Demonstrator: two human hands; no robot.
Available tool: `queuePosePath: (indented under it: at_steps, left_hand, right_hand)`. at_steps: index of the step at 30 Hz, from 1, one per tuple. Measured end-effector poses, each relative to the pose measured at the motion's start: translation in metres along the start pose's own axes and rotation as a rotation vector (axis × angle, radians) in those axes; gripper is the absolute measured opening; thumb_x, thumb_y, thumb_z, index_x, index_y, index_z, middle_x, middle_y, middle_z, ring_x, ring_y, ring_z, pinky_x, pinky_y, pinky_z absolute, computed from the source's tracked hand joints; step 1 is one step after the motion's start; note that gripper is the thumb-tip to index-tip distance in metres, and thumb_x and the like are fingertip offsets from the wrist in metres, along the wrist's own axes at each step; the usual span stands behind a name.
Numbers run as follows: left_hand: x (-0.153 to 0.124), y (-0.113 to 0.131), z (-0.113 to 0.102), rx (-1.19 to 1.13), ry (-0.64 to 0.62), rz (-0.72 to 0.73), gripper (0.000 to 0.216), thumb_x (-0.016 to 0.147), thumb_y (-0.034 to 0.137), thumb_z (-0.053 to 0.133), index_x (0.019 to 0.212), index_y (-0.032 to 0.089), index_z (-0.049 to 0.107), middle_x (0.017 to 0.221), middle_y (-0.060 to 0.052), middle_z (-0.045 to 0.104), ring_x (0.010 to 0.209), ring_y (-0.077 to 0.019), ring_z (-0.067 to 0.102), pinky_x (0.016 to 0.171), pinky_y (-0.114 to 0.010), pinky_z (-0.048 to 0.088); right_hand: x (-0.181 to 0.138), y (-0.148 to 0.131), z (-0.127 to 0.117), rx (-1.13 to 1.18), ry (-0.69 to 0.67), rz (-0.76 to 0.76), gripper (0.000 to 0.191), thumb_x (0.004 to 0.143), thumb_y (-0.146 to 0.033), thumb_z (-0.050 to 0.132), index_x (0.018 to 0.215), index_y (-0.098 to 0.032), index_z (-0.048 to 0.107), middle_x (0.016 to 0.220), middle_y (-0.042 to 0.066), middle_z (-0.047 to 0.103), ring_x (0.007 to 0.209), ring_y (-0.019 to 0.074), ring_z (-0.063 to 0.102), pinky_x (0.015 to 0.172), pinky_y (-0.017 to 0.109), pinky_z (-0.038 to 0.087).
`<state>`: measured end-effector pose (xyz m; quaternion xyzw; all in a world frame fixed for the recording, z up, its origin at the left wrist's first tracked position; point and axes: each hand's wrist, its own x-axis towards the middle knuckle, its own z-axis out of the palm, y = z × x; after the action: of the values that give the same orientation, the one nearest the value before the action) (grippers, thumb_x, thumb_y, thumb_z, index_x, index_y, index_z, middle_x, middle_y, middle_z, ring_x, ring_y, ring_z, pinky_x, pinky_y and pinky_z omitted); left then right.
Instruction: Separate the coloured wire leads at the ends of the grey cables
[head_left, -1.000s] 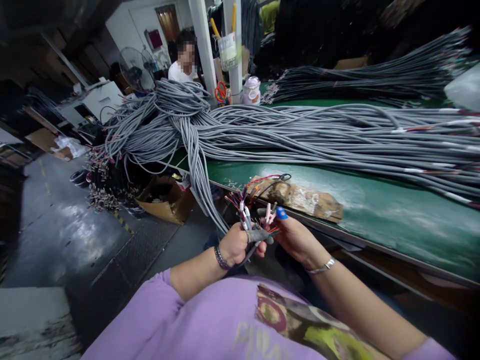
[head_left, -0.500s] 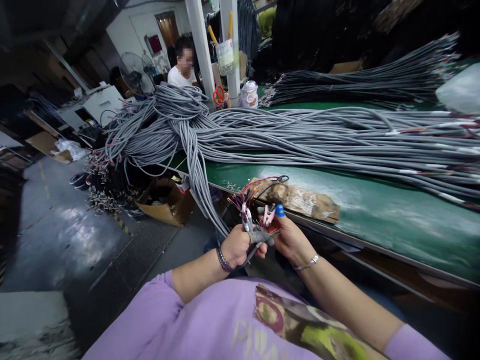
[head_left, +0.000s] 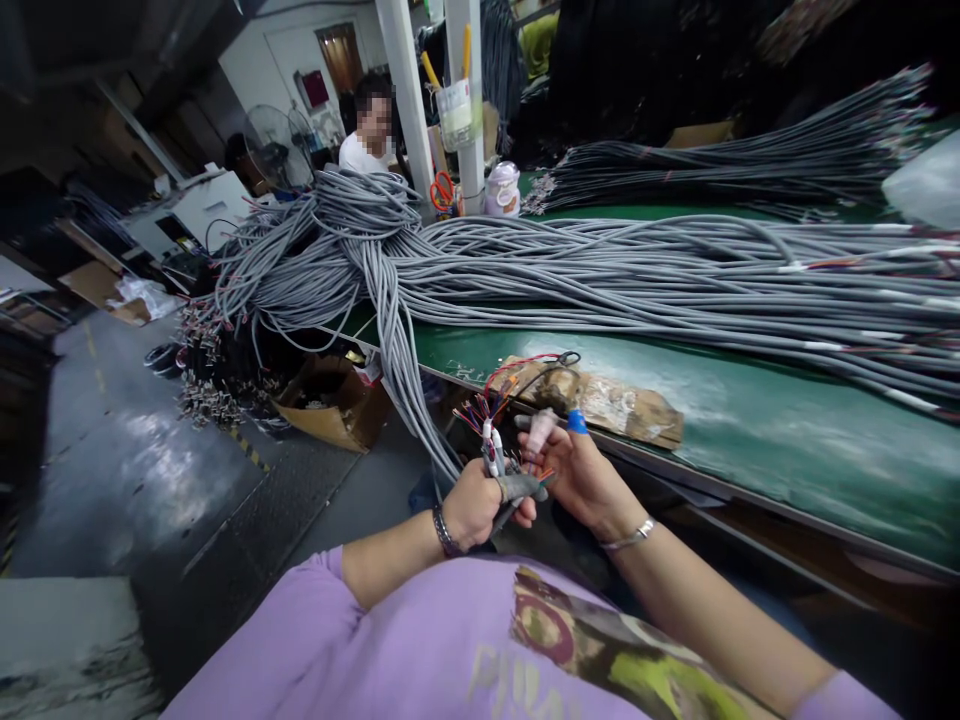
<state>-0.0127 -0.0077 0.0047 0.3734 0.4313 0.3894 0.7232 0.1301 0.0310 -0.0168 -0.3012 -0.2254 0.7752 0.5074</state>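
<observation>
My left hand [head_left: 474, 502] is closed around several grey cables [head_left: 417, 385], which hang down to it from the table's edge. Above the fist stand white-sleeved cable ends [head_left: 491, 447] with fanned, multicoloured wires [head_left: 484, 408]. A grey cover wraps a finger of this hand. Beside its fingertips show thin orange and green wire ends [head_left: 547, 477]. Close by on the right, my right hand [head_left: 585, 482] has a blue cover on its thumb. Its curled fingers hold a small pale pink clip-like tool [head_left: 541, 430], blurred by motion.
Long bundles of grey cable [head_left: 600, 265] lie along the green table [head_left: 795, 425]. At its near edge rests a worn, taped board [head_left: 626, 408] with red and black leads. A cardboard box [head_left: 330, 405] is below on the left. Behind the table sits another person [head_left: 367, 145].
My right hand has shifted slightly right, its thumb farther from the pink tool, which has turned and blurred. My left hand keeps its grip on the cables.
</observation>
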Motion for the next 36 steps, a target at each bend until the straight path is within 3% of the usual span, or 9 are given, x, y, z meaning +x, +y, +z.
queuePosePath:
  at_steps: [5, 12, 20, 25, 30, 36]
  left_hand:
    - [-0.003, 0.004, 0.003, -0.044, 0.068, 0.021, 0.039, 0.057, 0.044, 0.079, 0.065, 0.008, 0.066, 0.048, -0.003, 0.058, 0.039, -0.0097, 0.051, 0.043, -0.022, 0.043]
    - [0.005, 0.008, 0.006, -0.079, 0.100, -0.012, 0.038, 0.059, 0.043, 0.078, 0.067, 0.008, 0.066, 0.047, -0.003, 0.058, 0.039, -0.0096, 0.051, 0.042, -0.022, 0.041]
    - [0.012, -0.001, 0.004, -0.018, 0.103, -0.019, 0.046, 0.059, 0.050, 0.078, 0.068, 0.007, 0.065, 0.047, -0.004, 0.057, 0.039, -0.0107, 0.050, 0.043, -0.024, 0.042]
    - [0.008, -0.002, 0.002, -0.029, 0.109, -0.010, 0.044, 0.058, 0.049, 0.079, 0.066, 0.009, 0.063, 0.047, -0.003, 0.058, 0.039, -0.0096, 0.051, 0.043, -0.022, 0.043]
    - [-0.002, -0.004, 0.000, 0.014, 0.123, 0.017, 0.043, 0.057, 0.049, 0.079, 0.064, 0.010, 0.062, 0.047, -0.002, 0.058, 0.039, -0.0096, 0.050, 0.043, -0.023, 0.043]
    - [-0.005, -0.015, -0.007, 0.122, 0.073, 0.073, 0.044, 0.062, 0.052, 0.076, 0.059, 0.011, 0.061, 0.050, -0.003, 0.059, 0.042, -0.0100, 0.051, 0.046, -0.023, 0.043]
  right_hand:
    - [0.001, -0.002, -0.001, -0.018, 0.002, -0.003, 0.034, 0.080, -0.055, 0.066, 0.081, -0.021, 0.070, 0.076, 0.003, 0.069, 0.063, 0.0134, 0.059, 0.060, 0.026, 0.051]
    - [0.006, 0.004, 0.000, 0.028, -0.075, -0.001, 0.044, 0.077, -0.062, 0.064, 0.086, -0.019, 0.070, 0.072, 0.004, 0.069, 0.061, 0.0187, 0.062, 0.059, 0.034, 0.052]
    - [0.015, 0.011, -0.004, 0.103, 0.076, -0.001, 0.041, 0.067, -0.058, 0.076, 0.077, -0.019, 0.069, 0.069, 0.001, 0.069, 0.057, 0.0143, 0.060, 0.060, 0.029, 0.052]
    - [0.006, 0.008, 0.002, 0.092, 0.020, -0.012, 0.050, 0.062, -0.068, 0.072, 0.069, -0.019, 0.066, 0.072, 0.002, 0.068, 0.062, 0.0148, 0.060, 0.061, 0.028, 0.050]
    - [-0.012, -0.001, -0.003, -0.092, -0.088, 0.107, 0.055, 0.062, -0.070, 0.071, 0.083, -0.019, 0.070, 0.079, 0.005, 0.070, 0.065, 0.0153, 0.060, 0.062, 0.028, 0.048]
    - [-0.032, -0.006, 0.003, -0.486, -0.254, 0.016, 0.029, 0.075, -0.045, 0.074, 0.072, -0.019, 0.062, 0.058, 0.002, 0.066, 0.056, 0.0158, 0.059, 0.060, 0.028, 0.044]
